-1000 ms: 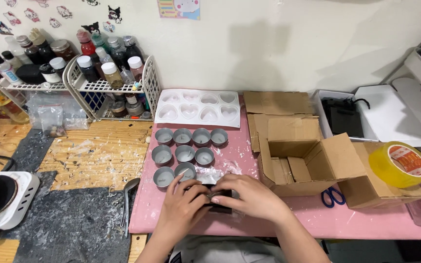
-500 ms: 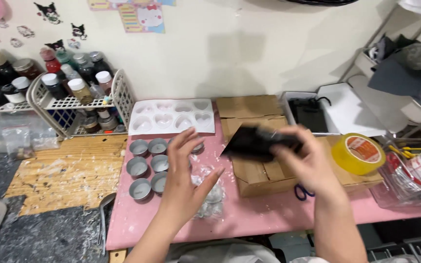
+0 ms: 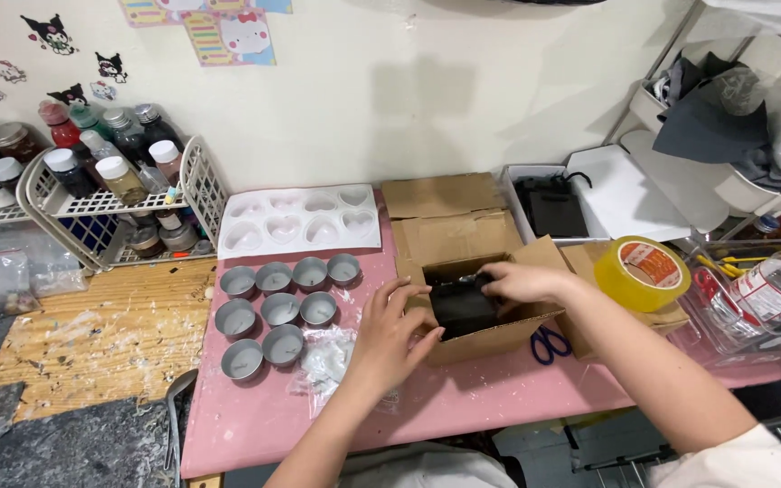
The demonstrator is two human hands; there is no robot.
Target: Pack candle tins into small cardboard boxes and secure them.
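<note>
Brown cardboard box [image 3: 485, 339] sits open on the pink table [image 3: 255, 416], right of nine round grey metal tins [image 3: 275, 312]. Inside it, the right hand [image 3: 522, 282] grips a black pouch [image 3: 460, 307]; the left hand [image 3: 389, 336], fingers spread, touches the box's near-left edge.

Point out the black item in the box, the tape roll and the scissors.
black item [image 3: 463, 305], head view, its top face
tape roll [image 3: 651, 274], head view, its yellow outer side
scissors [image 3: 548, 343], head view, a blue handle loop

tins [image 3: 280, 310] left of box [image 3: 463, 262]; mould [image 3: 300, 220] behind tins; tape [image 3: 647, 272] right.
</note>
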